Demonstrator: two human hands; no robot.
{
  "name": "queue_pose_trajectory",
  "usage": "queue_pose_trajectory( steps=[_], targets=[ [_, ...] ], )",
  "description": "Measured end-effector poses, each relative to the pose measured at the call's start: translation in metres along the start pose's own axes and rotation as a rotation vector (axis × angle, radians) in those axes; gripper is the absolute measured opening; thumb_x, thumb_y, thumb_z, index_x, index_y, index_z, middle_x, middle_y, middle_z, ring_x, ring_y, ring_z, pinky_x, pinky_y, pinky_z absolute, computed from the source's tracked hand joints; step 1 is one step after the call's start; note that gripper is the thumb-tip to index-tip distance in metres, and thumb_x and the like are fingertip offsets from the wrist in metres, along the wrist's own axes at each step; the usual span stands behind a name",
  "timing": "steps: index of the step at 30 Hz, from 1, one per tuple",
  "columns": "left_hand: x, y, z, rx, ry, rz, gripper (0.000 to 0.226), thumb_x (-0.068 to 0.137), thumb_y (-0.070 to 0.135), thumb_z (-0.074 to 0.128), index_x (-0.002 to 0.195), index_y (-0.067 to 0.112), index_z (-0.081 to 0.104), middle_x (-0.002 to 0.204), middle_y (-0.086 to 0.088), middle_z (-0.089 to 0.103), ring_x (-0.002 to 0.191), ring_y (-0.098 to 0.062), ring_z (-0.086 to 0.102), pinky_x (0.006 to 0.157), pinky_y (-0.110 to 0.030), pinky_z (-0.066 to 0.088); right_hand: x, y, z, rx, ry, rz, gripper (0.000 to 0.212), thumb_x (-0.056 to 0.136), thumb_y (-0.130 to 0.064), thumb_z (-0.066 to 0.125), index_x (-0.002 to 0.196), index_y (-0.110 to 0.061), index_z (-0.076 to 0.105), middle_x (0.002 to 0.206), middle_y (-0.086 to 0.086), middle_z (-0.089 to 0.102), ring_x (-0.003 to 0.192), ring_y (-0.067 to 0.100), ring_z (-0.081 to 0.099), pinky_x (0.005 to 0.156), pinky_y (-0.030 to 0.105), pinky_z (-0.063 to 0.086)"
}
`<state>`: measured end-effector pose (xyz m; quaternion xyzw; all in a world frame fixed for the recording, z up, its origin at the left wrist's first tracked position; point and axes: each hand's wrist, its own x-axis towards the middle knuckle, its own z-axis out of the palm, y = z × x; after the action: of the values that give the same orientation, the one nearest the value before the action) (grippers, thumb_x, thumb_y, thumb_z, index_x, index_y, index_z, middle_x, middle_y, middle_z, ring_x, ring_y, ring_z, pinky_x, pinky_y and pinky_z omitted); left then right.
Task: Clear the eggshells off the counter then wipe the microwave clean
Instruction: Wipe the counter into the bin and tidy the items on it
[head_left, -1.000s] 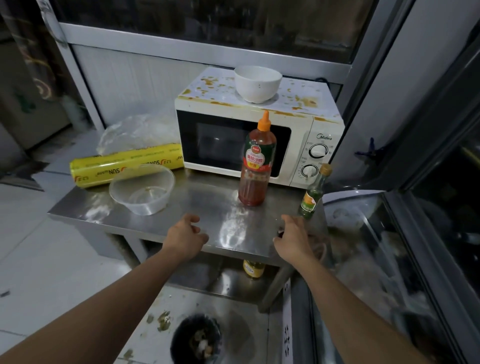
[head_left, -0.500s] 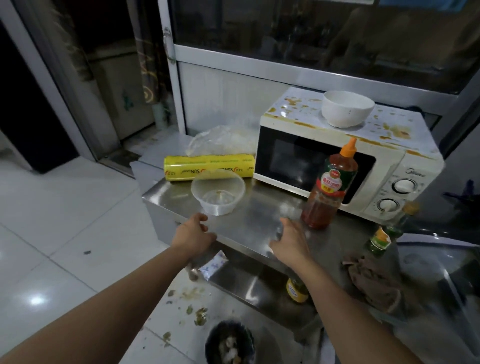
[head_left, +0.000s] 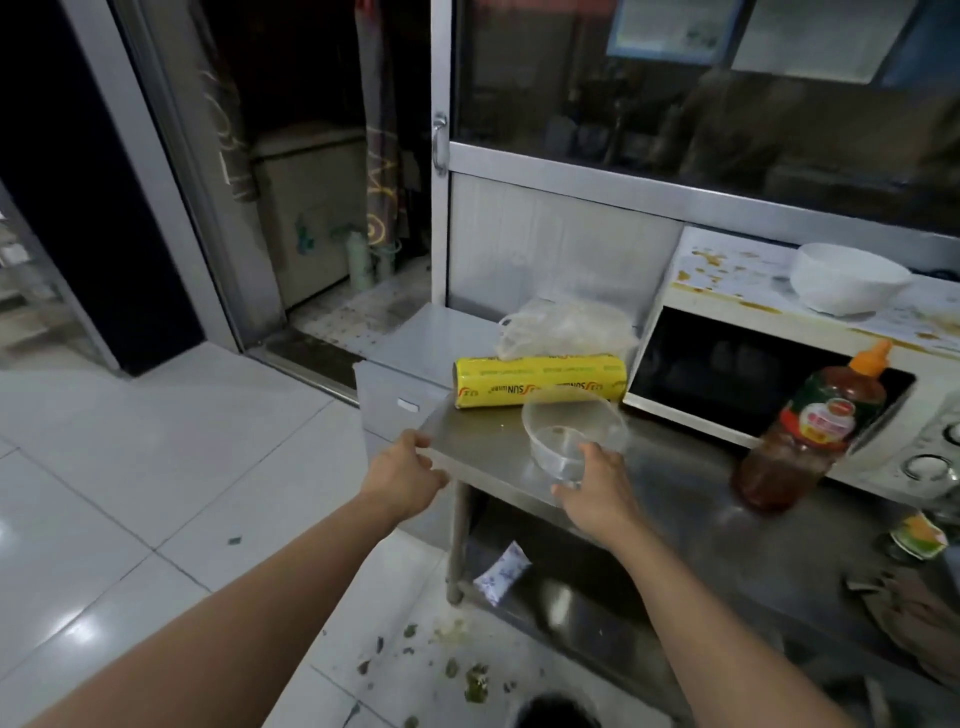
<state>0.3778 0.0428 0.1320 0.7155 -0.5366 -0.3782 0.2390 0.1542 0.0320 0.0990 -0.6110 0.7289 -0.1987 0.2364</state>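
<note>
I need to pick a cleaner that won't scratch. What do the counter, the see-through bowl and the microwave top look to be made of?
Counter: brushed stainless steel, by its grey sheen and blurred reflections. See-through bowl: likely thin clear plastic, glass not excluded. Microwave top: white painted metal, it seems, speckled with brownish-yellow stains.

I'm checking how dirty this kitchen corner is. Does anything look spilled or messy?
Yes. Yellow-brown splatters cover the microwave's top around the white bowl, and green scraps litter the floor below the steel counter.
</note>
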Motion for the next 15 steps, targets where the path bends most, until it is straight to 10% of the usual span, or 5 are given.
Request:
queue_pose_trajectory(
  steps=[15],
  targets=[
    [0.11, -0.016, -0.072, 0.035, -0.146, 0.085, 0.048, 0.084, 0.018, 0.066, 0.128, 0.016, 0.046, 0.119, -0.007, 0.062, 0.107, -0.024, 0.056, 0.092, -0.033, 0.047, 0.055, -0.081, 0.032, 0.001, 0.099, 0.204, 0.071, 0.081, -0.028, 0.066, 0.141, -0.019, 0.029, 0.144, 0.012, 0.027, 0.13, 0.032, 0.037, 0.105, 0.041, 0.036]
  ],
)
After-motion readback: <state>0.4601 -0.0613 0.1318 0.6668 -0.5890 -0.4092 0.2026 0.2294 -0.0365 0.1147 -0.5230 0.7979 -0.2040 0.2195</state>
